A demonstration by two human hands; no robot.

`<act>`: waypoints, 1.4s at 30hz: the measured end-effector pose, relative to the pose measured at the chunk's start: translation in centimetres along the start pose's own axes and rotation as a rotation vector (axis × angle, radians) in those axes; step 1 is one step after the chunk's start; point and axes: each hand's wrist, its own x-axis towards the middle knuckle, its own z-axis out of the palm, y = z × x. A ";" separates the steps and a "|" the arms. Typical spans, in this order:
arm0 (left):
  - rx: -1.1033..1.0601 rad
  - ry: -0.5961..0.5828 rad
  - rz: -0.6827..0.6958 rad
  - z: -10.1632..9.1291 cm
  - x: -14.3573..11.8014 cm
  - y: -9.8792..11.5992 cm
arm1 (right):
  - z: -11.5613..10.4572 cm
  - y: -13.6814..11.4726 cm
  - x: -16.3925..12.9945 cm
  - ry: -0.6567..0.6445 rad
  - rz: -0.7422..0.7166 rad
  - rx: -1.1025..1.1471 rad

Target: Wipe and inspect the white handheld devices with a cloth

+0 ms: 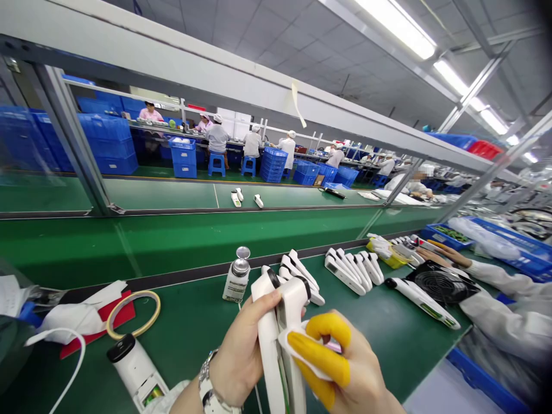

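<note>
**White plastic housings getting a wipe at the green bench**

White plastic is what we are handling here. Going left to right: a roll of tape (133,314) is lying on a red card (112,322), with 1 white device (137,372) lying near it on the green mat (194,322). Our left hand (241,356) is gripping 2 white handheld units (280,339) upright just in front of us, thumb pressed along the near housing and fingers curled behind. Our right hand (340,368), 2 fingers in yellow finger cots (321,356), is pinching a small white wipe (293,345) against them. Behind stands a small bottle (237,276); further right, rows of white units (349,270) are lying, and a co-worker's sleeve (500,299) is resting by a black fan (440,284).

We judge the 2 units could slip against each other, since 1 hand is clamping both. The bottle's label is too small for us to read.
</note>
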 end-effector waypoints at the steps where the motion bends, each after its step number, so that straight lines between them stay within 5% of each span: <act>1: 0.009 -0.009 0.013 0.0 0.1 -0.1 | 0.0 0.2 0.1 0.023 -0.015 -0.041; 4: 0.026 -0.015 0.049 0.0 0.2 -0.4 | -0.2 0.7 0.3 0.068 -0.037 -0.115; 9: 0.041 -0.017 0.006 0.2 -0.1 0.0 | -0.5 0.2 0.3 -0.083 -0.112 -0.057; 14: 0.051 -0.018 0.057 0.1 -0.1 -0.3 | -0.3 0.6 0.1 0.045 -0.044 -0.163; 20: 0.052 0.003 0.019 0.3 -0.2 0.2 | -0.5 0.2 0.2 -0.105 -0.113 -0.095; 28: 0.027 0.014 0.039 0.3 -0.1 -0.4 | 0.1 1.3 0.9 0.107 -0.011 -0.236; 37: -0.033 0.029 -0.129 0.4 -0.5 1.4 | -2.0 -2.7 1.1 -0.427 -0.074 -0.080; 42: -0.045 -0.003 -0.144 0.5 -0.6 0.8 | -1.8 -2.1 1.4 -0.264 -0.136 -0.077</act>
